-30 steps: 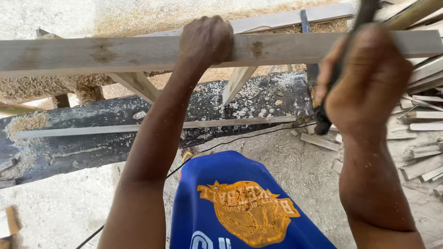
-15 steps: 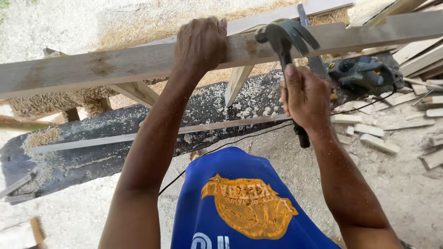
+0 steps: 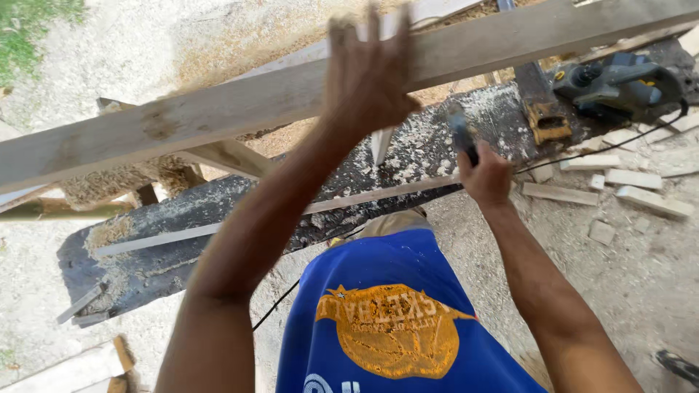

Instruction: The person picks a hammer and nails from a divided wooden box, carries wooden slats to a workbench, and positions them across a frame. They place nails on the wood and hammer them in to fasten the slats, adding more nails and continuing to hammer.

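Above the dark sawdusty table (image 3: 218, 218), his left hand (image 3: 368, 80) spreads open against the long plank (image 3: 182, 120) (fingers blurred); right hand (image 3: 484, 175) grips a hammer handle (image 3: 461, 135) below it.

Bright, flat daylight all over, no hard shadows. Motion-smeared raised left hand (image 3: 368, 76) and dark hammer handle (image 3: 461, 132); pale sandy ground (image 3: 619, 269) a bit washed out, wide-angle bend at edges.
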